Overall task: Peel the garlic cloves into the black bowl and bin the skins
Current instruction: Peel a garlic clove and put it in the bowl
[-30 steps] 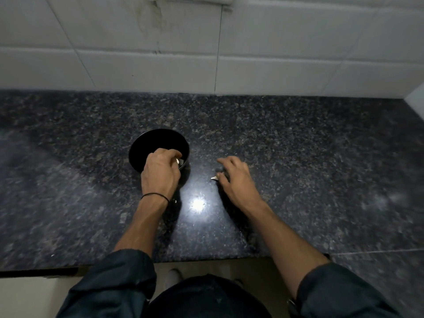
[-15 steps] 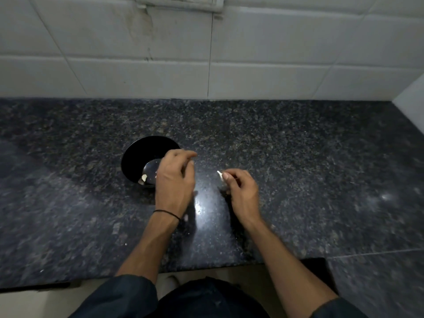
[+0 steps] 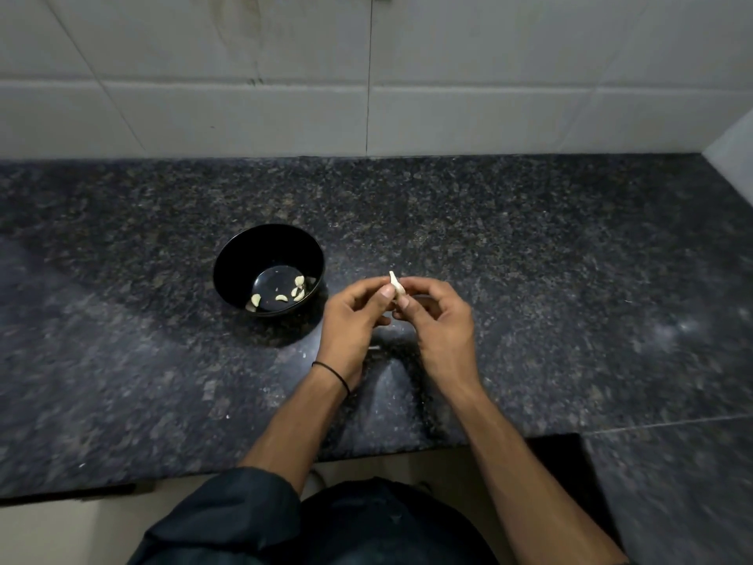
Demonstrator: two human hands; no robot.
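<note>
clove (image 3: 397, 285) pinched up off the counter (image 3: 550, 258), left hand (image 3: 352, 320) on one side, right hand (image 3: 442, 324) on the other, the two meeting just right of the bowl (image 3: 260, 244). left hand has its fingers curled in, thumb pressed against the clove's near side. right hand grips it from the opposite side, thumb and forefinger closed on it, the other fingers folded loosely behind. the clove's pointed tip pokes up above both thumbs, pale and off-white; how much skin is on it i cannot tell from this angle. it sits close to the bowl's right rim but not over it. the bowl is black, round, upright on the dark speckled stone, left of the hands and apart from them. down on its glossy bottom lie several pale cloves (image 3: 281, 297), small crescents, a cluster toward the right side and a couple apart to the left. thin black band (image 3: 332, 371) circles the left wrist. both forearms are bare, and a dark sleeve (image 3: 228, 511) bunches near the left elbow at the bottom of the view. white tiles (image 3: 244, 116) run along the back of the counter, with a second wall closing in at far right. a pale sheen lies on the stone between the wrists.
</note>
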